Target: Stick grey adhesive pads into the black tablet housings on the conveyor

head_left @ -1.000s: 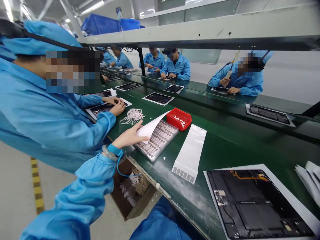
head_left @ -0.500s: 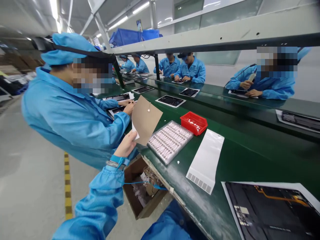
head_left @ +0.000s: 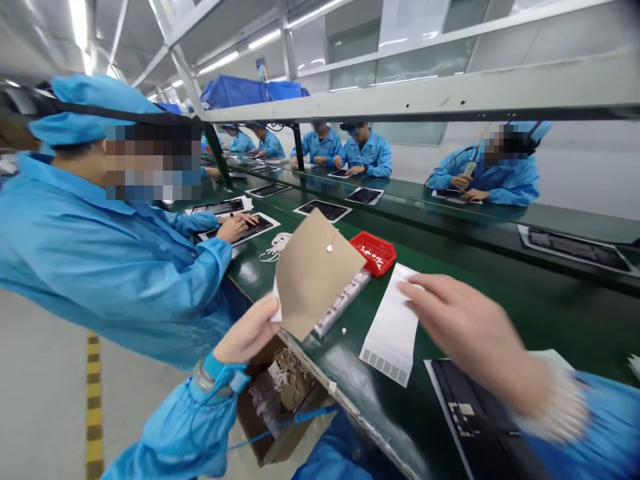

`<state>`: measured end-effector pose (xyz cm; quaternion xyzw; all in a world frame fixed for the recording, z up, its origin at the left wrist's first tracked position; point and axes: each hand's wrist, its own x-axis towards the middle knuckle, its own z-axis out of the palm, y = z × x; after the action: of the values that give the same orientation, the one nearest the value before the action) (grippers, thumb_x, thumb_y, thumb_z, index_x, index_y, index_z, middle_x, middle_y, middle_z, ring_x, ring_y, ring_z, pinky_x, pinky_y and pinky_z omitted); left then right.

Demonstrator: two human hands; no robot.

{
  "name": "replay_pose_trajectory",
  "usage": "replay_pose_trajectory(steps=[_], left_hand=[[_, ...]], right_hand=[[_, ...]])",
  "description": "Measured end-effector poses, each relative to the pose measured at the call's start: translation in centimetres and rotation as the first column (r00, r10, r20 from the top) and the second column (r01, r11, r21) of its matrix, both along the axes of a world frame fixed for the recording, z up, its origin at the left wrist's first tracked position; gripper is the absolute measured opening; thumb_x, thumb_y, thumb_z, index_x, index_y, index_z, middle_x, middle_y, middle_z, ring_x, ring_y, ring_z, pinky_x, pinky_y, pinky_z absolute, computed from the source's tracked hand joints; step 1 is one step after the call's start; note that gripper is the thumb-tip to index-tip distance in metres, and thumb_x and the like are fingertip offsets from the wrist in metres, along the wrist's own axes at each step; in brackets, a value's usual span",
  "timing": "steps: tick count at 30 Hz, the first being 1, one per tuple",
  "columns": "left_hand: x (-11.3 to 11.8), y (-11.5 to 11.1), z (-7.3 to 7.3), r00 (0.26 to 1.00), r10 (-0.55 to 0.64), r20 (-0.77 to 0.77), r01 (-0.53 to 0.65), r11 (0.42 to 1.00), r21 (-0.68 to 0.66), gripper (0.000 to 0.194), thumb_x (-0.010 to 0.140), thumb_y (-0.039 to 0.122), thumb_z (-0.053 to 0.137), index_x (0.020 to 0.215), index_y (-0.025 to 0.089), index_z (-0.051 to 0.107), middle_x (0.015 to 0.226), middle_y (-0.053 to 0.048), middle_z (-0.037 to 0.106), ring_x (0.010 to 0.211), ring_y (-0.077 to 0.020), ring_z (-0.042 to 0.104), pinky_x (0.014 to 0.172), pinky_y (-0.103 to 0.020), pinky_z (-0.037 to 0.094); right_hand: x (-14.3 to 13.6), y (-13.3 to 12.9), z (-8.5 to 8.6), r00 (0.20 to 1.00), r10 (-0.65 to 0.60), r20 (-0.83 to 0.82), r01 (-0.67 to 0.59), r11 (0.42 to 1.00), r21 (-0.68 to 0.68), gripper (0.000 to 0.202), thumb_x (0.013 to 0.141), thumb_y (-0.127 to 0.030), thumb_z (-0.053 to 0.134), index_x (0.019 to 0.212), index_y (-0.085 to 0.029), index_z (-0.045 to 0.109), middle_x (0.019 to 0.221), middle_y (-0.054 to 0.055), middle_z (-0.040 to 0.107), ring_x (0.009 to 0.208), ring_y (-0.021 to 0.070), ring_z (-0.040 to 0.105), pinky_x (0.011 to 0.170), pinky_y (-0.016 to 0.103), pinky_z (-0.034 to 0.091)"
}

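My left hand (head_left: pixel 250 328) is closed on the lower left edge of a brown paper sheet (head_left: pixel 315 280) with a white underside. A small white bit (head_left: pixel 329 248) sits on its brown face. The sheet is raised over the table edge and hides most of a clear tray of small pale parts (head_left: pixel 345 300). My right hand (head_left: pixel 465 327) reaches in from the right, slightly blurred, fingers drawn together above the upper end of a white label strip (head_left: pixel 387 333) with grey squares. Whatever is at its fingertips is too small to make out. Beneath that forearm lies a black device panel (head_left: pixel 480 427).
A red bin (head_left: pixel 375 252) holds small white pieces. At left a co-worker in blue (head_left: pixel 125 267) works on a panel. An open cardboard box (head_left: pixel 280 443) stands below the table edge. Further panels (head_left: pixel 323 211) lie along the green table (head_left: pixel 345 387); a shelf beam (head_left: pixel 400 107) crosses above.
My right hand has come into view from the right, over the white strip. The brown sheet has moved right and now covers much of the tray. The view has turned slightly.
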<state>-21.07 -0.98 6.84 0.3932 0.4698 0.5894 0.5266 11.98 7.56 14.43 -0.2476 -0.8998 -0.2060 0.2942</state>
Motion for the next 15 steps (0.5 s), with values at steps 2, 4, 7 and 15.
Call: replay_pose_trajectory(steps=[2,4,7,15], left_hand=[[1.2,-1.1,-0.3,0.993,-0.071,0.091,0.075,0.996,-0.041,0.051,0.075,0.050,0.069,0.117,0.023,0.063,0.111,-0.004,0.069,0.104,-0.0278,0.063,0.089,-0.039,0.052],[2.0,-2.2,-0.9,0.980,-0.102,0.170,0.112,0.992,-0.050,0.053,0.075,0.051,0.070,0.119,0.023,0.061,0.110,-0.005,0.069,0.102,-0.0277,0.064,0.088,-0.039,0.052],[2.3,-3.4,-2.0,0.953,-0.111,0.282,0.132,0.990,-0.058,0.054,0.073,0.052,0.072,0.119,0.024,0.060,0.108,-0.005,0.069,0.100,-0.0268,0.065,0.088,-0.039,0.051],[1.3,-3.7,-4.0,0.926,-0.031,0.375,0.074,0.992,-0.101,0.052,0.071,0.050,0.075,0.114,0.022,0.064,0.105,-0.005,0.071,0.097,-0.0250,0.066,0.083,-0.034,0.053]], right_hand=[[-5.2,1.1,0.2,0.990,0.123,0.072,-0.127,0.990,0.059,0.032,0.093,-0.009,0.039,0.117,-0.017,0.059,0.117,0.012,0.061,0.095,0.0214,0.058,0.075,0.034,0.047],[-8.9,2.1,0.0,0.980,0.167,0.108,-0.175,0.982,0.067,0.030,0.092,-0.008,0.041,0.114,-0.016,0.060,0.115,0.012,0.061,0.091,0.0209,0.057,0.072,0.033,0.045],[-11.4,3.2,-1.0,0.968,0.187,0.168,-0.193,0.981,0.019,0.024,0.093,-0.008,0.041,0.101,-0.015,0.063,0.101,0.010,0.065,0.084,0.0186,0.056,0.068,0.030,0.043],[-15.4,4.9,-3.7,0.966,0.188,0.178,-0.178,0.982,-0.070,0.025,0.091,-0.007,0.040,0.079,-0.016,0.061,0.078,0.007,0.063,0.071,0.0170,0.055,0.059,0.028,0.036]])
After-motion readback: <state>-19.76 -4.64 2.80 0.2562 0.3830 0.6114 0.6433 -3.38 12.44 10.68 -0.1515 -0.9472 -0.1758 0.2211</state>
